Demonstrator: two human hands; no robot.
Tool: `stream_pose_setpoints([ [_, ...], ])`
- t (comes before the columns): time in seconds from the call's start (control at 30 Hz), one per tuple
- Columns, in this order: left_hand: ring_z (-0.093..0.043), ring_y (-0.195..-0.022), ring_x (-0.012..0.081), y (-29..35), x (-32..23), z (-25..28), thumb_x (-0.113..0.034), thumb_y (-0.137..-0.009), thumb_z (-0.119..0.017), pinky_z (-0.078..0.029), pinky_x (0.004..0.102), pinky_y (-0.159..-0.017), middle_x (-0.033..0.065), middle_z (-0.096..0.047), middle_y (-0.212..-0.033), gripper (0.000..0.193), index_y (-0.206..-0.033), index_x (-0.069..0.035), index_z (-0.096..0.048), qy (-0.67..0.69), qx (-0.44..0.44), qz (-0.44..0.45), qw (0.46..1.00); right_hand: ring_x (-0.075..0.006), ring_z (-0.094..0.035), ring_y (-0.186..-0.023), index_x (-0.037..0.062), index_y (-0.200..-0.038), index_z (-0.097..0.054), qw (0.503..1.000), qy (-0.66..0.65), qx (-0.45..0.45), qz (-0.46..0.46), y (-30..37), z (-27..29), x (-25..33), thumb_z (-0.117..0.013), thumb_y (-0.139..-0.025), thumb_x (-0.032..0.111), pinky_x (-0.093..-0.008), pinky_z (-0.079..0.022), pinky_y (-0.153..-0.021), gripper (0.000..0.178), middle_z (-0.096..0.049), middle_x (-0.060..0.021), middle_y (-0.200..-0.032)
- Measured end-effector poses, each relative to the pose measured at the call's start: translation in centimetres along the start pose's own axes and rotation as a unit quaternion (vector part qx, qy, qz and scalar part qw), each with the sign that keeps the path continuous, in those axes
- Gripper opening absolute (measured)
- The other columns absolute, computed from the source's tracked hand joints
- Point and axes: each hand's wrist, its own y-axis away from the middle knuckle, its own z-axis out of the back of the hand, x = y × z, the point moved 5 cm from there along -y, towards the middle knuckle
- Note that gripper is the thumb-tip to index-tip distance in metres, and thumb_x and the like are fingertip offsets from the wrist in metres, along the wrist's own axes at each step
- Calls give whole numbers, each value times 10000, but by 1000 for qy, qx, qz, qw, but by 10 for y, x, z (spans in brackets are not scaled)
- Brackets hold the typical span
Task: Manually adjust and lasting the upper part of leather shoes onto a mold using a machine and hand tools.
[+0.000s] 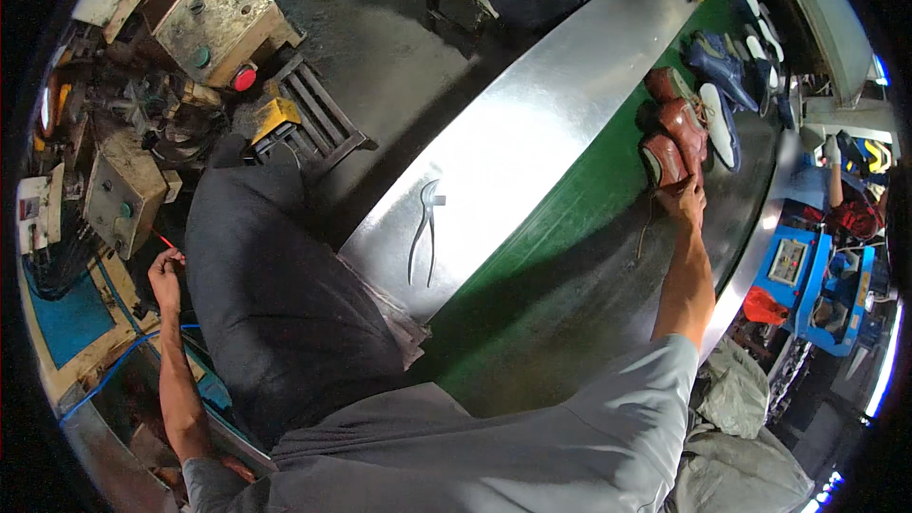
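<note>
At the far right my right hand (682, 201) reaches over a green conveyor belt (532, 261), its fingers closed on the heel end of a reddish-brown leather shoe (662, 160). More brown shoes (681, 123) lie against it, with a pale lace hanging beside them. Down on the left, my left hand (166, 277) is closed in a pinch around a thin red stick (163, 238), next to the machine's control box. Metal lasting pincers (424, 236) lie on the shiny metal ledge between my legs and the belt; neither hand touches them.
Blue shoes (719, 71) and white-soled shoes (720, 128) sit farther along the belt. Control boxes (214, 24) with buttons and a yellow-and-black pedal frame (309, 114) stand at left. Grey cloth (736, 418) is bundled at lower right. Another person (841, 199) is beyond the belt.
</note>
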Motion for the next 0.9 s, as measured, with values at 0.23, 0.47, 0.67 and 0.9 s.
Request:
stream_pose_setpoints([
  [0.23,-686,-944,175,-20,-17,-25,37,-1093,-467,-543,324,-904,104,-758,-1091,289,-1241,75,-712,-71,-6,13,997,-409,-747,-1104,-17,-1316,-718,974,-200,105,5,30,-1,-14,-851,-785,707,-486,-570,-956,908,-776,-241,-1191],
  [0.47,-706,-1067,202,-31,-65,-51,-55,-1131,-486,-531,357,-992,123,-773,-1162,289,-1272,61,-710,-9,18,-7,1000,-257,-633,-1289,-8,-1556,-477,821,-569,-26,42,167,-74,25,-772,-801,-12,-389,-491,-1130,811,-663,-138,-1392],
  [0.67,-727,-1010,189,-31,-131,-123,-11,-1091,-504,-566,328,-935,131,-779,-1135,298,-1294,36,-718,135,91,-136,977,-286,-740,-828,21,-1482,-484,681,-701,170,-127,330,-91,106,-701,-853,89,-410,-641,-692,669,-701,-147,-1078],
  [0.9,-712,-1078,201,35,-267,-248,-280,-1137,-537,-582,366,-949,124,-734,-1233,421,-1509,-89,-584,369,287,7,884,-293,-704,-1103,13,-1578,-451,781,-596,147,118,472,62,301,-825,-876,155,-407,-589,-959,808,-660,-147,-1284],
])
